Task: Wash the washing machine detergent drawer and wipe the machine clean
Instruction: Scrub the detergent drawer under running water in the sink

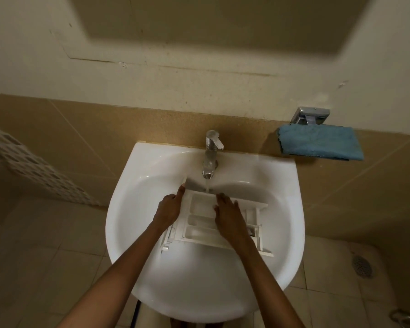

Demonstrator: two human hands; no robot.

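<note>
The white detergent drawer [200,217] lies in the white sink [156,166], its compartments facing up. Water runs from the chrome tap [211,155] onto the drawer's far edge. My left hand [169,207] grips the drawer's left end, thumb stretched along that edge. My right hand [227,215] lies flat on top of the drawer, fingers straight and reaching toward the water stream. The washing machine is not in view.
A folded blue cloth [320,143] sits on a chrome wall holder [309,116] right of the sink. A floor drain [361,266] lies at the lower right. Tan tiles cover the wall and floor, and a patterned white panel [33,166] stands at the left.
</note>
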